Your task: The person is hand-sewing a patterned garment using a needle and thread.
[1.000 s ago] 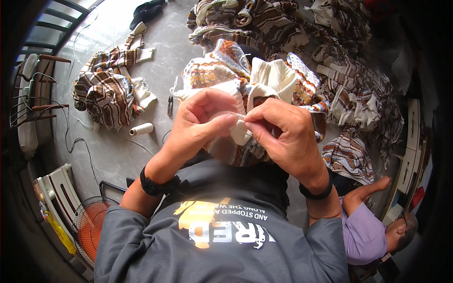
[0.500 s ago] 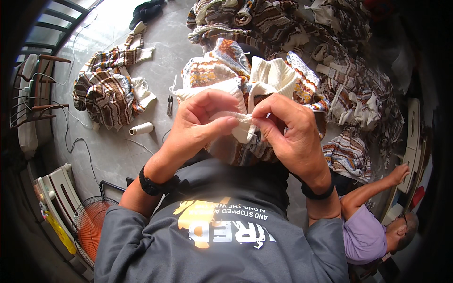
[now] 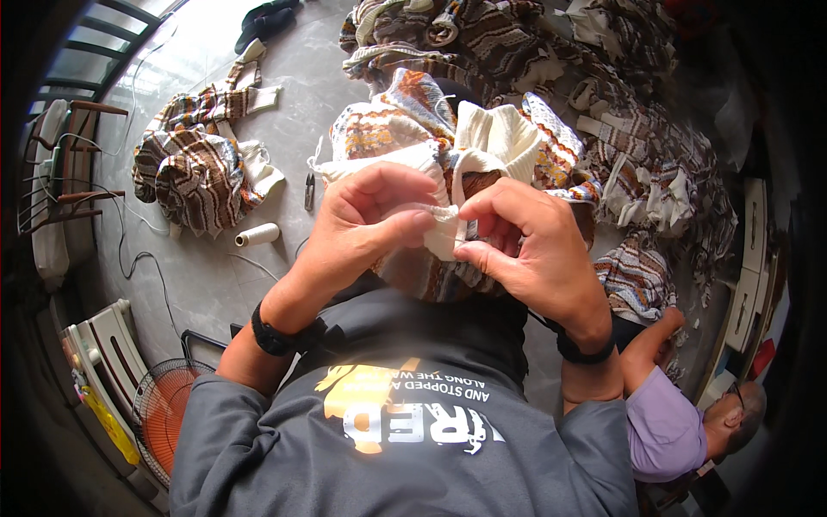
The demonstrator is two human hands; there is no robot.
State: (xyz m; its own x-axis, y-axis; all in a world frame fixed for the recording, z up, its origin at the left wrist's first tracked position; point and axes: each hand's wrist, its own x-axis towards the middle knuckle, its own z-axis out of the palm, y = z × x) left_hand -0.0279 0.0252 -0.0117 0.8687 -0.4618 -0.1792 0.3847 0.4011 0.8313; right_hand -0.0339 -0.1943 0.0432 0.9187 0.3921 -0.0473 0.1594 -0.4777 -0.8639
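A patterned knit sweater [image 3: 379, 127] in white, orange, brown and blue lies gathered before me, with white ribbed parts [image 3: 495, 138]. Between thumb and fingers, my left hand [image 3: 372, 211] pinches a white ribbed edge [image 3: 444, 231] of it. At the other side of this edge is my right hand [image 3: 538, 250], its fingers curled and its thumb tip against the knit. Whatever is between the right fingertips is too small to make out. Black bands circle both wrists.
Left on the grey floor lie another patterned sweater [image 3: 198, 168], a white thread spool [image 3: 258, 234] and dark thread snips [image 3: 309, 192]. A large sweater pile [image 3: 637, 164] spreads behind and right. An orange fan [image 3: 168, 414] stands lower left. A co-worker [image 3: 668, 422] sits at right.
My right thumb has shifted down and left along the white ribbed edge, and that hand has turned slightly. My left hand stays in place. The co-worker's arm has drawn back toward the sweater there.
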